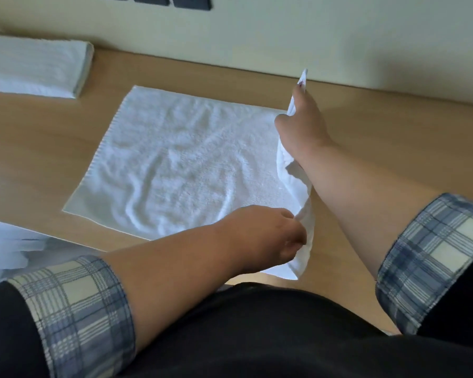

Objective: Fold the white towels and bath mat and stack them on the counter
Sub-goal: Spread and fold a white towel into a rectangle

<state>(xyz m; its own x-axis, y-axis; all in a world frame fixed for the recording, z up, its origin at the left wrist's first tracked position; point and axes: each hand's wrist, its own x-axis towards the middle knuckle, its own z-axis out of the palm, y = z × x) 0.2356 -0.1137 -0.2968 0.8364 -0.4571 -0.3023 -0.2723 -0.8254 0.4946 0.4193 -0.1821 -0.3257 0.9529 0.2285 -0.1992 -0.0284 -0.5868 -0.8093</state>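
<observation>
Wooden counter [366,126] | both hands grip flat towel's [175,159] right edge

Dark rectangular plates [191,1] high on a pale wall [284,36]

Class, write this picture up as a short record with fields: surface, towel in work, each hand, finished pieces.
surface: wooden counter
towel in work: white towel, spread flat, right edge lifted
left hand: grips the near right corner
right hand: grips the far right corner
finished: folded towel, far left on the counter
</observation>
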